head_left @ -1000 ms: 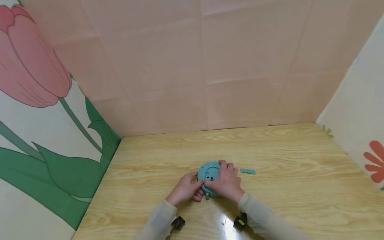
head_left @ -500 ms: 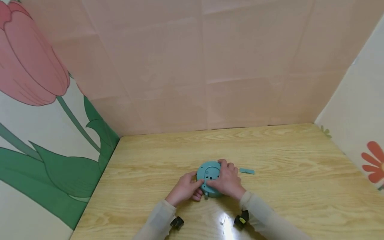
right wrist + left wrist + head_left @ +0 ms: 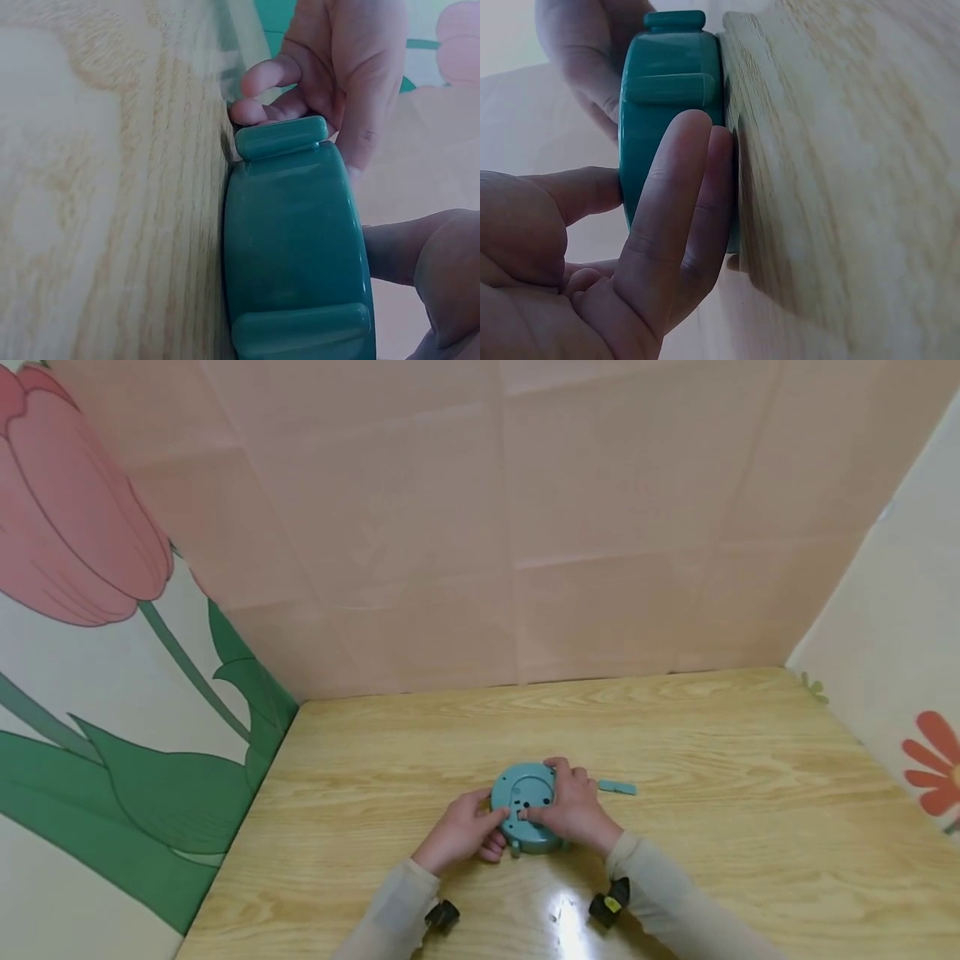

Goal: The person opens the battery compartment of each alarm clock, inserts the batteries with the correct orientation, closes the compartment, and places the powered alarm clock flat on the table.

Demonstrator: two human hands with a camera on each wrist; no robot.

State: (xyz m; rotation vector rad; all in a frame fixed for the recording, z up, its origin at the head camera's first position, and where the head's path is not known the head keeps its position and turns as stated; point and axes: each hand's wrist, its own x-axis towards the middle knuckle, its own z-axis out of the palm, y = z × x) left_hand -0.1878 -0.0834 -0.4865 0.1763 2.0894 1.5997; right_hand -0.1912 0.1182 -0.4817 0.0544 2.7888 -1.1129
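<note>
A round teal alarm clock (image 3: pixel 528 841) lies on the table with its back up, two short feet toward the person. The back has a round recess and small dark spots. My left hand (image 3: pixel 462 833) grips its left side, thumb on the back and fingers against the side wall, as the left wrist view shows. My right hand (image 3: pixel 577 810) holds the right side, fingers over the far right rim. Its thumb presses on the back near the left thumb. What lies under that thumb is too small to tell. A flat teal strip, seemingly a battery cover (image 3: pixel 617 787), lies right of the clock.
The wood-grain table (image 3: pixel 712 860) runs back to a pink covered wall (image 3: pixel 420 527). A tulip-print panel (image 3: pixel 90 527) bounds the left and a flower-print panel (image 3: pixel 885 652) the right. Black wrist cameras sit under both sleeves.
My right hand has shifted slightly right and its thumb has drawn back a little, showing more of the clock's back. My left hand keeps its grip, and the strip stays put.
</note>
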